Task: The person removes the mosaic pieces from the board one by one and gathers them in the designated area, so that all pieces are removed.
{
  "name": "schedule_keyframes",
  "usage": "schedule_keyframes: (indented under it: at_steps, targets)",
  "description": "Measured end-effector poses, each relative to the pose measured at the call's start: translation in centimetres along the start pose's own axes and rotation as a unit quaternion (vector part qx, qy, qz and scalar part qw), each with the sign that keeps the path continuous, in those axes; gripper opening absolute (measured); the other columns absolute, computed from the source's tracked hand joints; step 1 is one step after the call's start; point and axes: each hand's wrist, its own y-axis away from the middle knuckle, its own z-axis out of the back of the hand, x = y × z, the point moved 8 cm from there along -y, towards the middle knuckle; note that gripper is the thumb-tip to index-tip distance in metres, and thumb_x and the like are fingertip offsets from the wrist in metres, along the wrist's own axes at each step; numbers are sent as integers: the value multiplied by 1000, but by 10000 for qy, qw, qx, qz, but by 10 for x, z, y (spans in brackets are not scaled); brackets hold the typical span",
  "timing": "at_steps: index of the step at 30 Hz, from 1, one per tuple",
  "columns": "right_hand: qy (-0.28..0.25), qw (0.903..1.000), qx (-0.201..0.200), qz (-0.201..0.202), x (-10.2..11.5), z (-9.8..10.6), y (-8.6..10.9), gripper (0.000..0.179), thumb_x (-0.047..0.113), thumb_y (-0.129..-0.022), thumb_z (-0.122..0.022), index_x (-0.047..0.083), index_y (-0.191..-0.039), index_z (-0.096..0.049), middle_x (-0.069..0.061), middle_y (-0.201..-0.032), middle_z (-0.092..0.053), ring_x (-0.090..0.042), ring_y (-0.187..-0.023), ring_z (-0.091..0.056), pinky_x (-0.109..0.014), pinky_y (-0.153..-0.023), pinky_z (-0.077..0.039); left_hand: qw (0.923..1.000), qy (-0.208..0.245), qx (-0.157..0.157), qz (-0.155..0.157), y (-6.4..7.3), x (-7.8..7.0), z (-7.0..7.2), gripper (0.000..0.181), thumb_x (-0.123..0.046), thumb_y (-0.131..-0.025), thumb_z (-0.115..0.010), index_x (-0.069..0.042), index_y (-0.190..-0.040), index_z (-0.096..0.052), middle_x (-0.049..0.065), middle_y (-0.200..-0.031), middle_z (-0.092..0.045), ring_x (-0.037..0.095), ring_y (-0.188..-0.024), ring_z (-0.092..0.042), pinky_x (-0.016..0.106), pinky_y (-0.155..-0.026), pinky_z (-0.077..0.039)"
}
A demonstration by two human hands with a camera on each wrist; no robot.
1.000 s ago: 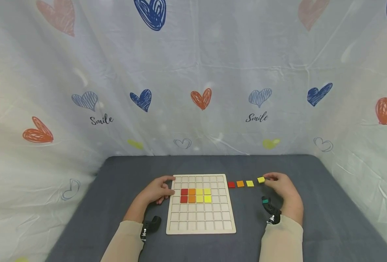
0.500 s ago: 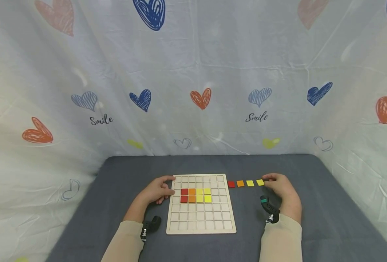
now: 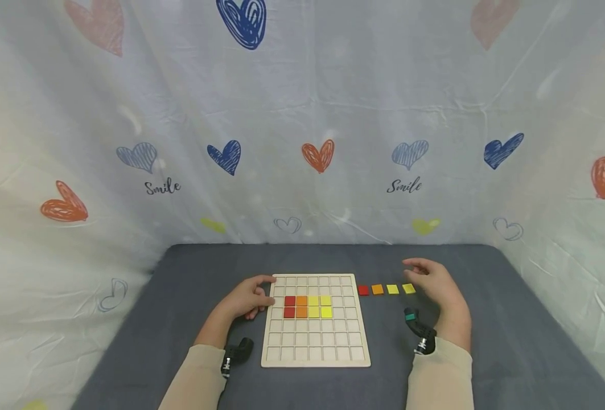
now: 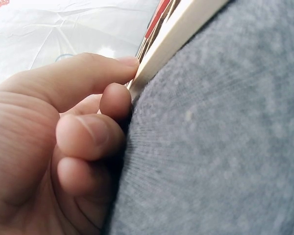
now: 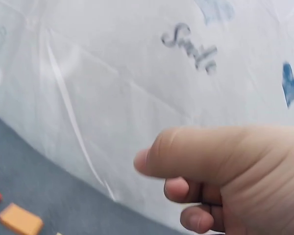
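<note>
Nearby, beige sleeves (image 3: 192,377) reach over the worktop (image 3: 307,393). Past them lies a gridded wooden board (image 3: 315,340), eight tiles (image 3: 313,311) in its cells; the left hand (image 3: 244,297) touches its left edge, thumb and index finger spread. Beside the board's right edge, four loose tiles (image 3: 377,289) form a row, and the right hand (image 3: 435,280) hovers by the outermost, thumb and index finger parted. Behind hangs a heart-printed curtain (image 3: 363,119).

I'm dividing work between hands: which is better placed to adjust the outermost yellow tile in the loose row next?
Probably the right hand: it is beside that yellow tile, apparently holding nothing. The left hand touches the left edge of the wooden board, away from that tile.
</note>
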Motion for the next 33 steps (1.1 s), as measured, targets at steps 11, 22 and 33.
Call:
schedule_keyframes:
  at_steps: [11,22,33]
  targets:
    - [-554,9933,314,962,63,-26,-2,36,20,-100,-70,3,-131,-67,-10,-108,-61,-25,-94,-54,-41,-81,-48,10000,36,30,25,1,1,-1,64,-16,-93,-78,-10,-150,-50,7,-64,-61,13,-37,-45,27,-39,-39]
    - [-592,9843,882,1407,106,-74,-4,28,17,-98,-73,10,-125,-72,-6,-94,-55,-23,-83,-52,-38,-74,-45,10000,74,57,17,0,2,-1,64,-16,-94,-77,-10,-151,-49,7,-64,-60,13,-37,-45,28,-39,-39]
    - [-483,9705,1528,1800,137,-133,-4,26,18,-98,-71,12,-123,-72,-2,-83,-46,-17,-75,-42,-36,-71,-39,10000,83,31,10,-1,1,0,64,-16,-93,-78,-10,-151,-50,7,-63,-60,14,-37,-45,29,-39,-39]
